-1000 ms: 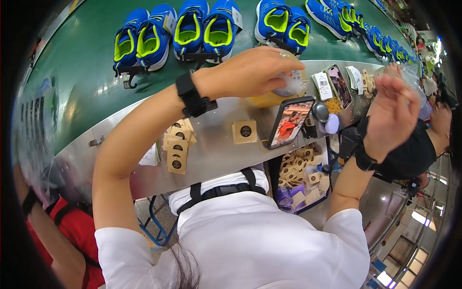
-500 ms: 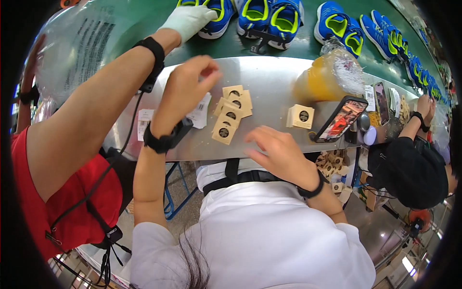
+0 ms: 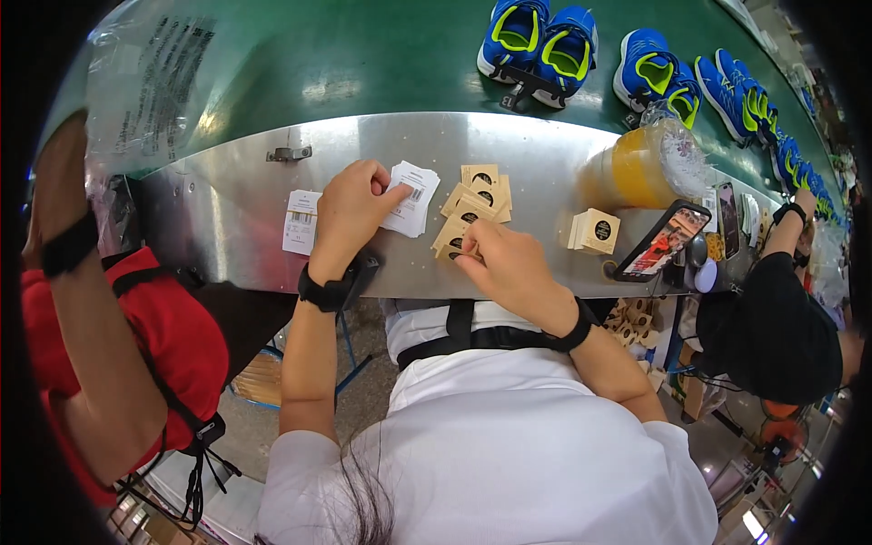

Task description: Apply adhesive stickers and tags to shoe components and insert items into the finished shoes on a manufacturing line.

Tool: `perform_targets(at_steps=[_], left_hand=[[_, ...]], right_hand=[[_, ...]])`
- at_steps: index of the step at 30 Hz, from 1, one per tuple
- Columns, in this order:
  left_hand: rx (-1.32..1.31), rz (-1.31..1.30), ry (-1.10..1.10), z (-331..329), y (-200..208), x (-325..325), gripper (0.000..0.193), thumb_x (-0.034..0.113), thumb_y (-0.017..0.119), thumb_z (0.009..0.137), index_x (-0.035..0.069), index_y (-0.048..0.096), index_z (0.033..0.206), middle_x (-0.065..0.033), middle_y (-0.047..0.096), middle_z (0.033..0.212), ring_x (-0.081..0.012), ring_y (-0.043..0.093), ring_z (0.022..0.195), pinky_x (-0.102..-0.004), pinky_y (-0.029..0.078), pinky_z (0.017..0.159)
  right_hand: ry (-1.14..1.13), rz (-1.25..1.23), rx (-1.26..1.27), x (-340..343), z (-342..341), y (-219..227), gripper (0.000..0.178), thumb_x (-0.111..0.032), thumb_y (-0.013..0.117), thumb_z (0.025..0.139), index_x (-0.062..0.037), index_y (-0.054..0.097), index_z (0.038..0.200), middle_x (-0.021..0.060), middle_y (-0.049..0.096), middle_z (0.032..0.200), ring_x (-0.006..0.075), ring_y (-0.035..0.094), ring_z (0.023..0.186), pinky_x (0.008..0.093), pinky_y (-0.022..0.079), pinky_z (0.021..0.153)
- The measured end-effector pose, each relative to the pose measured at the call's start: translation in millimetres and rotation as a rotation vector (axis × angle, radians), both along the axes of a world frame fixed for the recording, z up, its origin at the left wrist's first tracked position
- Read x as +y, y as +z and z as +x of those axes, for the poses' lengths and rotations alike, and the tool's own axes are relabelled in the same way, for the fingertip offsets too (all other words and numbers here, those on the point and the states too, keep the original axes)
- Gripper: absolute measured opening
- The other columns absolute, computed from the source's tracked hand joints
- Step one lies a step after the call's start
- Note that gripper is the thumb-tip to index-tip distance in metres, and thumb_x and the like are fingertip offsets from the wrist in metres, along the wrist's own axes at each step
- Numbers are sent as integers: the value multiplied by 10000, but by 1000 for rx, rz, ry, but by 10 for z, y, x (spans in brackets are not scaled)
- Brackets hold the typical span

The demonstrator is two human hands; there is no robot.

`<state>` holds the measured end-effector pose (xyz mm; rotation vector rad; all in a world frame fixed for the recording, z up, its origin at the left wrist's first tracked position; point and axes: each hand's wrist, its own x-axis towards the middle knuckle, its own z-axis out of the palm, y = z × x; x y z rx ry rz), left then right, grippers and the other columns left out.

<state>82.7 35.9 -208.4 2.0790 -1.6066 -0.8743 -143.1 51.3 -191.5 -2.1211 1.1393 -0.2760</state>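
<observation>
Head view: has the fingers of the left hand (image 3: 350, 213) bent, with the thumb over the left edge of a stack of white tags (image 3: 415, 204), just left of the fanned brown cards (image 3: 474, 204). Leaves only a narrow gap between that thumb and forefinger; cannot tell about a pinch on any single tag. Has the fingers of the right hand (image 3: 516, 272) half curled at the near end of the fanned brown cards, with thumb and forefinger slightly apart; cannot tell about a grip on any card there.

Shows a banded bundle of white labels (image 3: 300, 222) farther left of the fanned brown cards, past the left hand. Shows a smaller brown stack (image 3: 596, 231) to their right, then a tilted phone (image 3: 668, 240) farther right, with a yellow container (image 3: 636, 163) under clear plastic to their upper right. Bears all these on a metal worktop (image 3: 372, 136).

Beyond the fanned brown cards, across a green surface (image 3: 336, 73), shows a pair of blue shoes (image 3: 572, 27), with more blue shoes (image 3: 643, 77) running off rightward. Shows a co-worker in red (image 3: 177, 327) well left of the fanned brown cards, and another in black (image 3: 772, 341) well right.
</observation>
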Motion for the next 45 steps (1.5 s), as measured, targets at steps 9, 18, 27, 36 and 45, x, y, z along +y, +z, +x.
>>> perform_targets(at_steps=[9,18,27,36,45], left_hand=[[775,-51,54,187,73,24,78,88,645,827,14,620,818,-7,614,779,-67,555,717,-221,443,673],[1157,206,-111,-304,365,242,87,-36,684,738,-24,632,807,-103,637,946,-143,601,851,-248,477,769],[1199,-126,167,-787,522,141,231,10,671,818,-26,594,1032,-89,657,953,-121,626,860,-241,501,767],[1065,-194,82,-893,628,212,180,15,652,826,-28,596,991,-53,642,935,-106,623,852,-239,483,793],[843,-339,-113,-952,613,216,171,-69,641,763,-26,611,926,-59,618,879,-124,607,813,-239,486,725]], right_hand=[[-208,304,-197,-84,-171,264,140,-145,650,798,-28,575,816,68,497,554,205,460,492,332,384,510],[-241,636,-558,-129,-236,309,173,-172,629,867,-30,581,954,-48,435,650,46,368,571,227,320,511],[-426,464,-804,-128,-342,752,245,-78,503,935,-34,513,1175,14,574,805,36,450,601,173,374,535],[-340,-215,-396,-152,-331,687,89,-14,648,782,-28,600,856,82,655,669,151,605,467,257,466,443],[-367,-198,-400,-120,-398,666,108,-35,637,786,-45,590,882,84,664,689,185,638,521,289,483,470]])
